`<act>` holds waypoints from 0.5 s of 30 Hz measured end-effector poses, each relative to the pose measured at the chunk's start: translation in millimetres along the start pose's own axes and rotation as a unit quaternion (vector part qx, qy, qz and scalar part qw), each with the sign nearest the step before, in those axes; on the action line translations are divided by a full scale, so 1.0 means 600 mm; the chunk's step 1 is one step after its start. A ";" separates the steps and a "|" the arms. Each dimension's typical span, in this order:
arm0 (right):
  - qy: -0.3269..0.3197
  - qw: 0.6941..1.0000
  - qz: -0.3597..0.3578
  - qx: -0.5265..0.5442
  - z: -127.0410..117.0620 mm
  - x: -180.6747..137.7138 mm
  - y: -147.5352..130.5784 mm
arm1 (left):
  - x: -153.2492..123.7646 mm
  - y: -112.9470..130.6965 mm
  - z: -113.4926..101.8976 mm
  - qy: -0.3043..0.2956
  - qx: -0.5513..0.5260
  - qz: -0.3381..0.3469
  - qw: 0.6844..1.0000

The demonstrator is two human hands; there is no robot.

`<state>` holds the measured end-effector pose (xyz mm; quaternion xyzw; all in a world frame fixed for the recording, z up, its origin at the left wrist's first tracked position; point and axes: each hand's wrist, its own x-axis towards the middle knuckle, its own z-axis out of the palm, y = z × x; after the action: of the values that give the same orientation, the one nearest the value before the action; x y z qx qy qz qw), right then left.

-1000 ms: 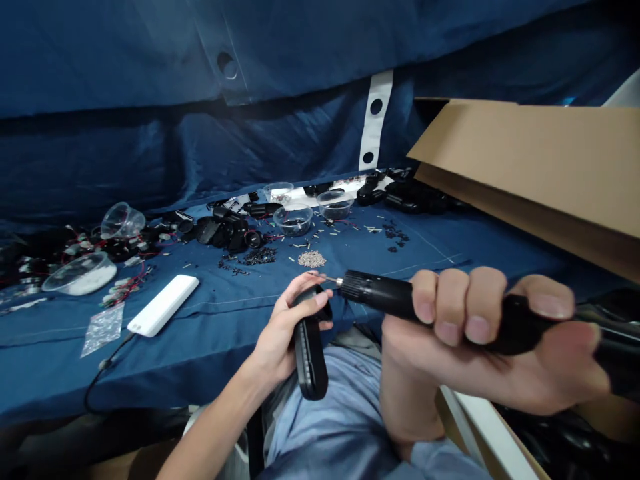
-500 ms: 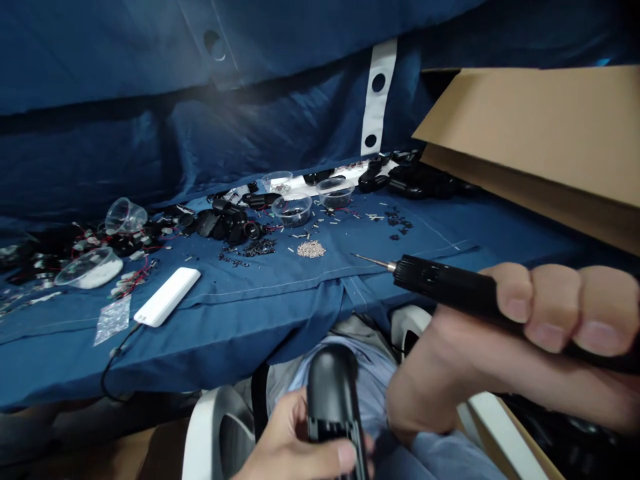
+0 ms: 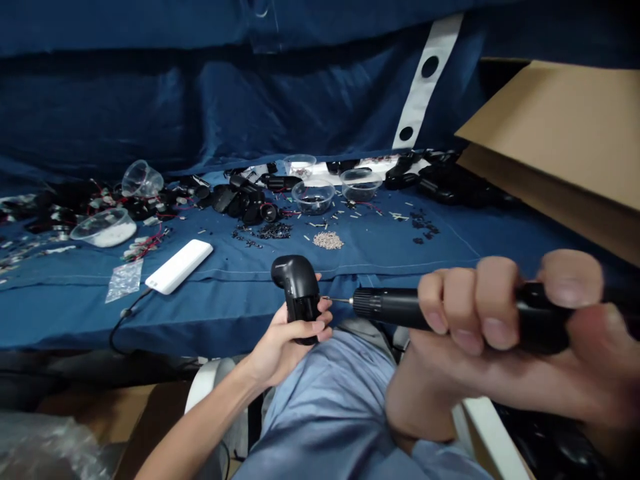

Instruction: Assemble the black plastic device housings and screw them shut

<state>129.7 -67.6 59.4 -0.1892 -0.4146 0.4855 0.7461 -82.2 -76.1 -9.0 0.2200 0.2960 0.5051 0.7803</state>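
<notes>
My left hand (image 3: 285, 340) is closed around a black plastic housing (image 3: 299, 287) with a rounded, bent head, held up above my lap. Its open side, with a dark cavity, faces partly toward me. In my right hand (image 3: 480, 303) is a black electric screwdriver (image 3: 390, 305), lying nearly level with its thin bit pointing left. The bit's tip is at the right side of the housing, beside my left fingertips; whether it touches a screw I cannot tell. A pile of small screws (image 3: 328, 241) lies on the blue cloth beyond the housing.
A white power bank (image 3: 180, 267) with a cable lies left on the blue-covered table. Clear plastic bowls (image 3: 313, 198), black parts (image 3: 243, 203) and wired parts (image 3: 145, 247) spread along the back. A cardboard box (image 3: 560, 133) stands at right.
My left hand has raised the housing and turned it. The screwdriver has swung level, its bit now at the housing's side. The camera view has shifted too.
</notes>
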 end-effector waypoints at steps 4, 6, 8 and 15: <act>-0.020 0.998 -0.044 0.040 0.034 -0.002 0.031 | -0.002 0.004 -0.011 -0.010 -0.002 -0.008 1.000; -0.032 0.997 -0.054 0.052 0.042 -0.002 0.042 | -0.002 0.007 -0.013 -0.020 -0.003 -0.008 1.000; -0.036 0.996 -0.059 0.060 0.045 -0.002 0.049 | -0.003 0.011 -0.015 -0.030 -0.004 -0.007 1.000; -0.029 0.996 -0.066 0.059 0.052 -0.003 0.057 | -0.006 0.016 -0.021 -0.040 0.000 -0.011 0.999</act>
<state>84.9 -57.2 53.4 -0.1027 -0.4179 0.4643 0.7741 -98.2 -75.1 -11.4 0.2368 0.2669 0.4874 0.7970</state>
